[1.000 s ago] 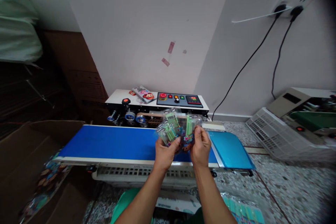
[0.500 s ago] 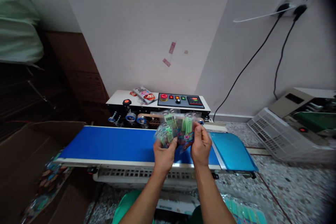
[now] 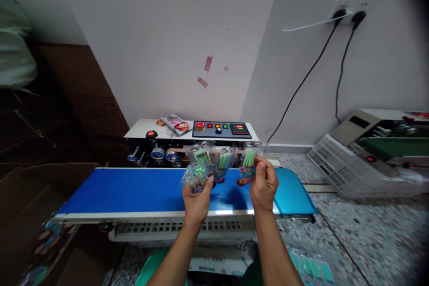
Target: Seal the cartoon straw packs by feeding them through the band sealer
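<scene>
My left hand (image 3: 197,201) is closed round several clear plastic packets of green sticks (image 3: 202,157), fanned out, one showing a barcode. In my right hand (image 3: 264,187), thumb and fingers pinch a single packet of green sticks (image 3: 248,160) with a printed cartoon label. Both hands are above the blue conveyor belt (image 3: 134,190) of a band sealer. Behind the packets runs the sealer's head (image 3: 144,128), with rollers and a brown band; the packets hide part of it. A red stop knob, lit buttons and a digital display sit on its control panel (image 3: 222,129).
A grey printed packet (image 3: 176,124) lies on the sealer's top. An open cardboard box (image 3: 83,250) with printed packets stands at left. Right of the belt are a white plastic crate (image 3: 330,167) and another machine (image 3: 372,132). Bagged green sticks (image 3: 311,268) lie on the floor.
My right hand has drawn one packet away to the right from the bunch in my left hand, leaving a gap between them. The whole view has shifted slightly.
</scene>
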Tool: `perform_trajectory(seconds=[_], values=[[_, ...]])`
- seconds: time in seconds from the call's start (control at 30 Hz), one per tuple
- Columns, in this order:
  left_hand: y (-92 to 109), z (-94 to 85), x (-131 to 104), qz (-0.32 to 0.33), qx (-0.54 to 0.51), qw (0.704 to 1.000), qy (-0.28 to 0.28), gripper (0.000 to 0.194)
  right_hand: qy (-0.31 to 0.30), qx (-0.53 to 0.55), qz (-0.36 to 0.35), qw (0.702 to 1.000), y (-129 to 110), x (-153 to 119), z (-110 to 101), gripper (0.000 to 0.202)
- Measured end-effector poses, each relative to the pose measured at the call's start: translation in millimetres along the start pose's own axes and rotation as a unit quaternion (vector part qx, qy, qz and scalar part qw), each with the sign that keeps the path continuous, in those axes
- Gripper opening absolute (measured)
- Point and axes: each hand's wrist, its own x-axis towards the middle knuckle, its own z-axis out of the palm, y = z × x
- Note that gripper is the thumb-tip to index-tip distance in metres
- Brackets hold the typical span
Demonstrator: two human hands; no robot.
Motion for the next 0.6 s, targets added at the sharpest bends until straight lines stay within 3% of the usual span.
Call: perform_trajectory(seconds=[0.17, 0.4, 0.6], values=[[-4.1, -1.1, 0.2, 0.007, 0.009, 1.0, -0.009, 0.035, -0.053, -0.063, 0.058, 0.995, 5.1, -0.3, -21.4, 0.04], [-11.0, -2.3, 0.0, 0.013, 0.011, 1.0, -0.002, 0.038, -0.052, -0.091, 0.18, 0.978, 14.7, 17.7, -73.4, 0.049], [-11.0, 4.2, -6.1, -0.007, 0.014, 1.0, -0.017, 0.036, -0.071, -0.185, 0.167, 0.966, 42.4, 39.2, -97.4, 0.054]])
